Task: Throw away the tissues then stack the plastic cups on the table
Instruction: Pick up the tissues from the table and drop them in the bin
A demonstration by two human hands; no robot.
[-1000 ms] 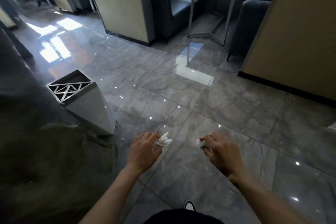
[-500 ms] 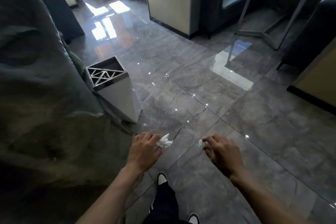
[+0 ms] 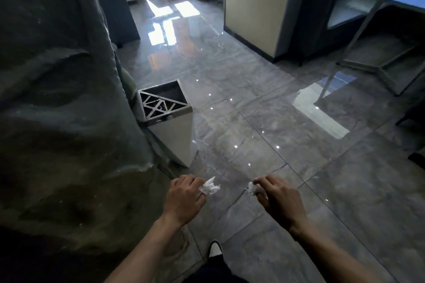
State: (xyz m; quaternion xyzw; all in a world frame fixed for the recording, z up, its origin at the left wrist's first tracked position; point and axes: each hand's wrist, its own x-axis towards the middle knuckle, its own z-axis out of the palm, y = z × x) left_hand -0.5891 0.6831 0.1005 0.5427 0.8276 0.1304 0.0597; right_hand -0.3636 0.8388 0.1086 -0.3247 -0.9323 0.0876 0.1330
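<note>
My left hand point(image 3: 184, 197) is closed on a crumpled white tissue point(image 3: 209, 187) that sticks out past its fingers. A smaller white tissue point(image 3: 252, 188) is pinched in the fingertips of my right hand point(image 3: 279, 199). Both hands are held out low over the glossy grey floor, about a hand's width apart. A square metal trash bin point(image 3: 170, 122) with a latticed half-cover stands on the floor ahead and to the left of my left hand. No plastic cups are in view.
A large dark rock-like wall point(image 3: 57, 99) fills the left side, right against the bin. At right stands a blue-topped table point(image 3: 400, 0) with metal legs, dark sofas behind it. A beige partition point(image 3: 257, 2) rises ahead. My shoe point(image 3: 215, 249) shows below.
The view has swung left and moved forward; the bin now lies nearer and closer to centre. Both hands keep their tissues in the same pose.
</note>
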